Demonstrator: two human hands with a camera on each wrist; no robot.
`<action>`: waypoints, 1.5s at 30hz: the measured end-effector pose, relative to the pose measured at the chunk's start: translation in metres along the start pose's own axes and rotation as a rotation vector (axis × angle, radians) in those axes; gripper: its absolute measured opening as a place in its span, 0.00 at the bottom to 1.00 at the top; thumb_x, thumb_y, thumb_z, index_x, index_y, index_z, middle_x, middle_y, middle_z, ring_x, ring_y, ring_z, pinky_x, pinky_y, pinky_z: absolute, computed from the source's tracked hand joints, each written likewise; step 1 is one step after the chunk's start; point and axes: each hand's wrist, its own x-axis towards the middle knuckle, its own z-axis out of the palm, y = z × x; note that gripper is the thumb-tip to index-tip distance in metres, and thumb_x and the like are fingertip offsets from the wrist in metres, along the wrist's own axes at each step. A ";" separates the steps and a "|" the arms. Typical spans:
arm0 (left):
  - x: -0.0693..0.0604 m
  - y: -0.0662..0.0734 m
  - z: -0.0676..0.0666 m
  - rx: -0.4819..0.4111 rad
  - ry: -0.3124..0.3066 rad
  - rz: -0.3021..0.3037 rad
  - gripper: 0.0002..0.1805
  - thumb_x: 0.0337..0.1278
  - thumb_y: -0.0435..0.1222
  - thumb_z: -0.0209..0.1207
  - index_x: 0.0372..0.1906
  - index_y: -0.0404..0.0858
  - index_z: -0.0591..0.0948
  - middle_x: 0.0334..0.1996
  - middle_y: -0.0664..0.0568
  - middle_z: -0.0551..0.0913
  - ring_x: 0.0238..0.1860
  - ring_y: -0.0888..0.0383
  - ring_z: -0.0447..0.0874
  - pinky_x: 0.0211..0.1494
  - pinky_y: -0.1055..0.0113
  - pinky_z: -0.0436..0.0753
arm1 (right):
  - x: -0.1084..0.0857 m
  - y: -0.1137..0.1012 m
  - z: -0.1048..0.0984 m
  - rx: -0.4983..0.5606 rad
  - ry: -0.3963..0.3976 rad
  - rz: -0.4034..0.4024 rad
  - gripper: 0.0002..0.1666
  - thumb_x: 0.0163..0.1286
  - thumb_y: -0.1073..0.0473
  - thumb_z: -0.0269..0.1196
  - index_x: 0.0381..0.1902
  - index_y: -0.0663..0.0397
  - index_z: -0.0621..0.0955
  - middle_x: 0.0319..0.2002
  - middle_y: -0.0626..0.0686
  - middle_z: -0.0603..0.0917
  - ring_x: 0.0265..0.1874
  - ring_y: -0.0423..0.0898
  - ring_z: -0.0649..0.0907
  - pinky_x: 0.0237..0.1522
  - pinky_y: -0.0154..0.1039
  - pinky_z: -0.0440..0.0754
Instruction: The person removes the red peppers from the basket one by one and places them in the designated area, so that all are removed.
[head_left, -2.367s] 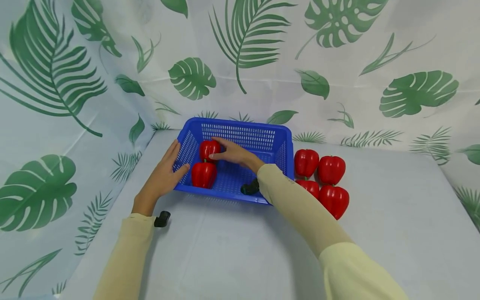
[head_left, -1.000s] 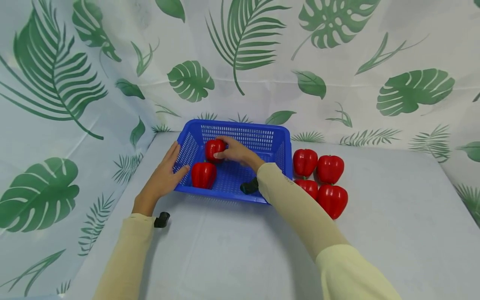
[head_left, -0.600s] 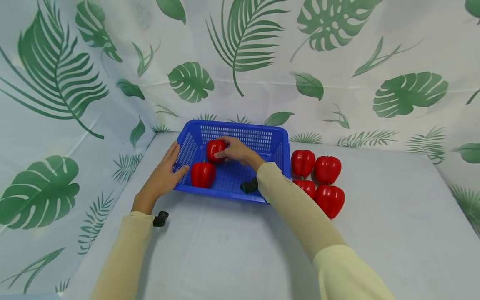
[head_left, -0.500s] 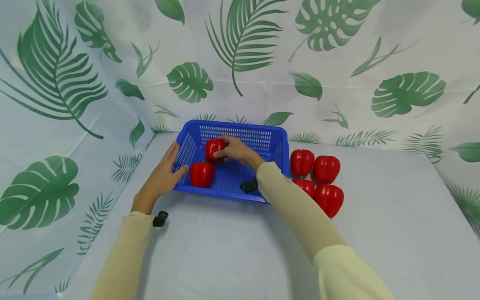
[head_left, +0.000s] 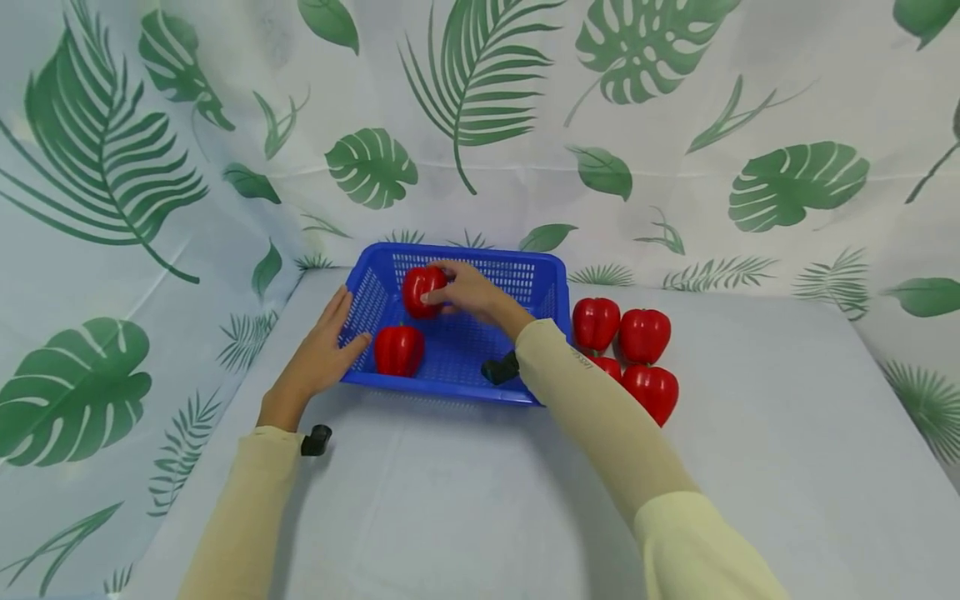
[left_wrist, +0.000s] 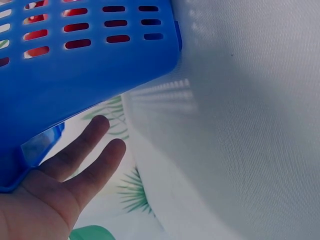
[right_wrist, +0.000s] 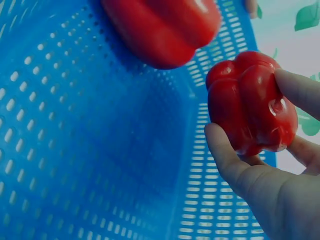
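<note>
The right hand (head_left: 472,293) grips a red bell pepper (head_left: 422,292) over the back left part of the blue basket (head_left: 480,389). In the right wrist view, thumb and fingers hold that pepper (right_wrist: 250,102) around its sides. A second red pepper (head_left: 399,350) lies in the basket's front left corner. The left hand (head_left: 315,358) rests at the basket's left side, thumb spread over the rim. From the left wrist camera, the left hand (left_wrist: 65,185) has its fingers extended beside the basket wall (left_wrist: 90,70).
Several red peppers (head_left: 644,335) stand grouped just right of the basket, one partly hidden by the right sleeve. A leaf-patterned cloth (head_left: 517,125) hangs behind and at the left. The basket stands on a pale table surface (head_left: 450,500).
The right hand has lifted the gripped pepper slightly, away from the front pepper. The left hand stays at the basket's side. The head view has shifted a little.
</note>
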 end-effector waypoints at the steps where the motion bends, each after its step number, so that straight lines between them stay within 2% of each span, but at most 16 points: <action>1: 0.000 0.000 0.000 0.001 0.000 0.001 0.48 0.79 0.49 0.51 0.88 0.38 0.40 0.88 0.46 0.34 0.86 0.36 0.37 0.80 0.30 0.48 | -0.001 -0.001 -0.001 -0.001 0.001 -0.006 0.42 0.71 0.67 0.71 0.81 0.53 0.70 0.72 0.63 0.70 0.67 0.61 0.76 0.63 0.53 0.84; 7: -0.001 -0.001 0.000 0.008 -0.007 0.013 0.47 0.79 0.49 0.51 0.88 0.37 0.40 0.88 0.45 0.34 0.86 0.36 0.37 0.81 0.30 0.48 | -0.008 -0.011 -0.007 0.010 -0.005 -0.035 0.42 0.72 0.66 0.71 0.80 0.53 0.70 0.72 0.63 0.70 0.67 0.61 0.77 0.64 0.56 0.83; 14: -0.001 -0.001 0.000 -0.001 -0.008 0.012 0.48 0.79 0.49 0.51 0.88 0.38 0.40 0.88 0.45 0.34 0.86 0.36 0.37 0.80 0.29 0.48 | -0.022 -0.022 -0.016 -0.018 -0.002 -0.053 0.42 0.72 0.66 0.71 0.81 0.51 0.70 0.73 0.61 0.70 0.67 0.60 0.78 0.56 0.48 0.89; 19: 0.000 -0.001 0.000 -0.004 -0.012 0.018 0.48 0.80 0.49 0.51 0.88 0.39 0.39 0.88 0.47 0.33 0.86 0.36 0.37 0.80 0.29 0.48 | -0.033 -0.027 -0.026 -0.015 -0.007 -0.074 0.41 0.72 0.65 0.71 0.80 0.51 0.71 0.73 0.61 0.70 0.67 0.60 0.78 0.54 0.48 0.89; 30: -0.001 0.002 -0.001 0.015 -0.018 0.009 0.48 0.80 0.49 0.51 0.88 0.37 0.39 0.88 0.44 0.33 0.86 0.35 0.36 0.80 0.29 0.47 | -0.056 -0.030 -0.049 0.014 -0.015 -0.120 0.42 0.71 0.64 0.72 0.80 0.53 0.70 0.71 0.62 0.72 0.64 0.60 0.80 0.54 0.49 0.90; 35: -0.003 0.002 -0.001 0.021 -0.020 0.007 0.48 0.81 0.51 0.50 0.88 0.36 0.39 0.88 0.44 0.33 0.86 0.36 0.35 0.81 0.30 0.47 | -0.067 -0.031 -0.059 0.024 0.004 -0.120 0.41 0.71 0.64 0.72 0.79 0.53 0.71 0.70 0.61 0.73 0.63 0.60 0.81 0.53 0.48 0.90; 45: -0.003 0.003 -0.002 0.019 -0.018 0.023 0.48 0.81 0.48 0.51 0.87 0.35 0.39 0.88 0.42 0.34 0.86 0.35 0.35 0.81 0.30 0.47 | -0.093 -0.029 -0.086 0.005 0.049 -0.137 0.41 0.72 0.65 0.70 0.79 0.53 0.71 0.70 0.61 0.74 0.64 0.61 0.80 0.52 0.47 0.90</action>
